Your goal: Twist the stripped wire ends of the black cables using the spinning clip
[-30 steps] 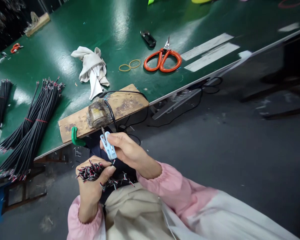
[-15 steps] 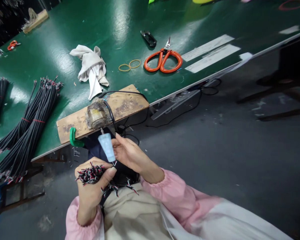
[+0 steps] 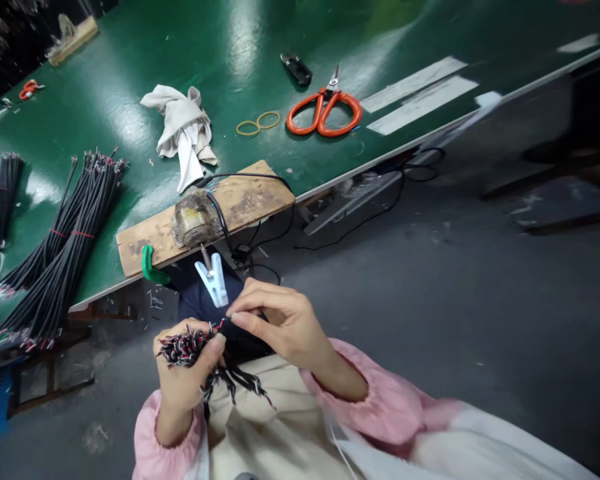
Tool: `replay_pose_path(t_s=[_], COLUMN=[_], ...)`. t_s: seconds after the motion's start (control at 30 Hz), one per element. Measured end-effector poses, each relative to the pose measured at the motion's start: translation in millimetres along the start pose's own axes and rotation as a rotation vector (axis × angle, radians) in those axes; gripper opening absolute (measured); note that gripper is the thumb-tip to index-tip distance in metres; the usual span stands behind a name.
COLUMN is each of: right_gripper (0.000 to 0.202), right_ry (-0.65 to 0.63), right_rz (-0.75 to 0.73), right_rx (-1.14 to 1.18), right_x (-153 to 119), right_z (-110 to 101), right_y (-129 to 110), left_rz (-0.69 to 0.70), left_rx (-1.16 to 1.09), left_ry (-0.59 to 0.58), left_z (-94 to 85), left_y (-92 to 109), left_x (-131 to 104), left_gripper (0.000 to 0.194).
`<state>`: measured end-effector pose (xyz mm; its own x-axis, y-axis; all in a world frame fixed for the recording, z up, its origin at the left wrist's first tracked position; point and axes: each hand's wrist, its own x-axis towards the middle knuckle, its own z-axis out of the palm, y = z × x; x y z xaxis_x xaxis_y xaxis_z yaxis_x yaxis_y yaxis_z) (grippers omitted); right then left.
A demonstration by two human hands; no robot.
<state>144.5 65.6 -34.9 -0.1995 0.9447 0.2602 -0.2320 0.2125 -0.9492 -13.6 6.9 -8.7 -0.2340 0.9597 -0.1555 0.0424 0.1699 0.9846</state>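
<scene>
My left hand (image 3: 180,380) is wrapped around a bundle of thin black cables (image 3: 185,347), whose red, white and black wire ends stick up above the fist. More loose cable ends hang below the thumb. Thumb and forefinger of my right hand (image 3: 280,320) pinch at a wire end (image 3: 222,325) on the bundle's right side. Just above the fingers, a light blue clothes peg (image 3: 213,280) sits on the metal shaft of a small motor (image 3: 195,217). The motor is fixed to a wooden board (image 3: 250,200) at the table edge.
A green clamp (image 3: 151,267) grips the board's left end. On the green table (image 3: 260,60) lie cable bundles (image 3: 75,247), a white cloth (image 3: 183,127), rubber bands (image 3: 258,123), orange-handled scissors (image 3: 325,110) and a black cutter (image 3: 296,69). A black cord (image 3: 280,235) hangs below the edge.
My right hand has moved from beside the peg down to the wire end, its fingers now pinched. The peg, blurred before, shows its two legs clearly. My left hand still holds the bundle.
</scene>
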Motion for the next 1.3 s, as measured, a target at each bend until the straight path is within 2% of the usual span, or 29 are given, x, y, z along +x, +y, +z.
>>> replay_pose_path(t_s=[0.07, 0.17, 0.4, 0.63, 0.77, 0.83, 0.9, 0.97, 1.03, 1.13, 1.23, 1.3], right_gripper=[0.011, 0.011, 0.013, 0.014, 0.01, 0.019, 0.031, 0.041, 0.047, 0.052, 0.055, 0.057], right_ry=[0.004, -0.008, 0.014, -0.06, -0.017, -0.031, -0.085, -0.115, -0.068, 0.007, -0.003, -0.033], right_rz=[-0.104, -0.185, -0.224, 0.053, 0.006, 0.023, 0.152, 0.316, 0.413, 0.428, 0.463, 0.516], right_rx=[-0.056, -0.081, -0.107, 0.179, 0.185, 0.209, 0.306, 0.408, 0.424, 0.332, 0.315, 0.4], right_x=[0, 0, -1, 1, -2, -3, -1, 4, 14, 34, 49, 54], right_z=[2, 4, 5, 5, 6, 5, 5, 5, 6, 12, 21, 26], right_y=[-3, -6, -7, 6, 7, 7, 8, 9, 9, 4, -2, -3], left_rz=[0.013, 0.022, 0.02, -0.02, -0.014, -0.003, 0.015, 0.051, 0.095, 0.142, 0.153, 0.141], left_rx=[-0.008, 0.003, 0.0, -0.083, -0.089, -0.06, -0.015, 0.028, 0.051, 0.057, 0.038, 0.029], left_ry=[0.004, 0.004, 0.007, 0.006, 0.0, -0.012, -0.009, -0.001, 0.0, 0.03, 0.082, 0.094], left_z=[0.1, 1.1, 4.5, 2.2, 3.2, 3.8, 4.6, 5.3, 5.7, 5.2, 4.2, 4.3], left_y=[1, 4, 4, -1, 1, 3, 5, 6, 7, 6, 3, 2], left_x=[0, 0, -1, -1, 0, 1, 2, 5, 7, 9, 11, 13], left_gripper=[0.012, 0.013, 0.017, 0.015, 0.013, 0.012, 0.011, 0.01, 0.01, 0.009, 0.01, 0.011])
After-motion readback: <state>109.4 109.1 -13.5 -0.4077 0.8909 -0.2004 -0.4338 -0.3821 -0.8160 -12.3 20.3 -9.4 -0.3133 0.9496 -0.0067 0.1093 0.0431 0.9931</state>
